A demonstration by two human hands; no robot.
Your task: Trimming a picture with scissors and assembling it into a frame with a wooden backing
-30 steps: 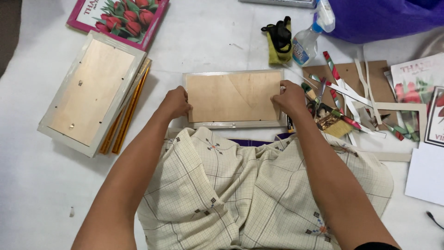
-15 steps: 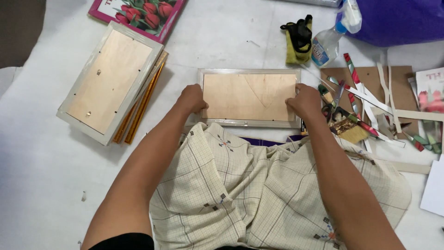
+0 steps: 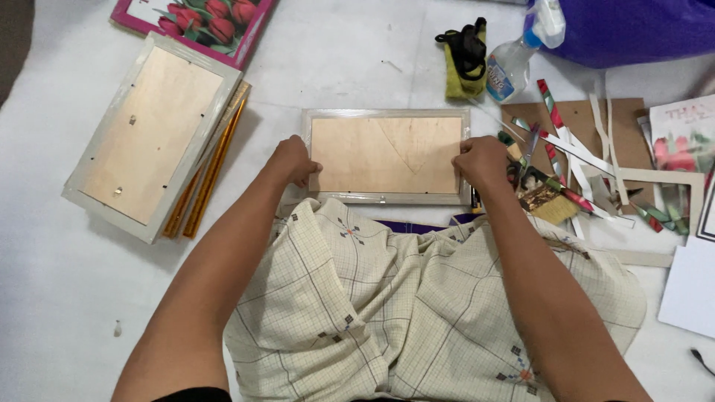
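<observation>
Both hands are on the rectangular picture frame with a pale grey border and plywood backing (image 3: pixel 386 155), which lies face down on the white floor (image 3: pixel 335 67), right in front of the person's lap in its cream checked cloth (image 3: pixel 417 313). The left hand (image 3: pixel 292 159) sits at the frame's left short edge, fingers curled and pressed together against the border, its grip closed on that edge. The right hand (image 3: pixel 482 160) mirrors it at the right short edge, knuckles up, fingers folded down onto the border and pinching it. Off toward the left edge of the floor, a second, larger frame with the same grey border and plywood back (image 3: pixel 151 135) lies tilted, resting on a few golden-yellow moulding strips (image 3: pixel 211 170) that poke out along its right side. Beyond it, at the far edge, a print of red tulips with a pink border (image 3: pixel 205 18). On the right, just beside the right hand, a heap of cut paper strips in white, red and green (image 3: pixel 581 160) lies over a brown cardboard sheet (image 3: pixel 577 119), with a small bristle brush (image 3: pixel 547 202) among them. Farther back stand a clear spray bottle (image 3: pixel 512 63) and a yellow-green cloth with black straps (image 3: pixel 465 59).
</observation>
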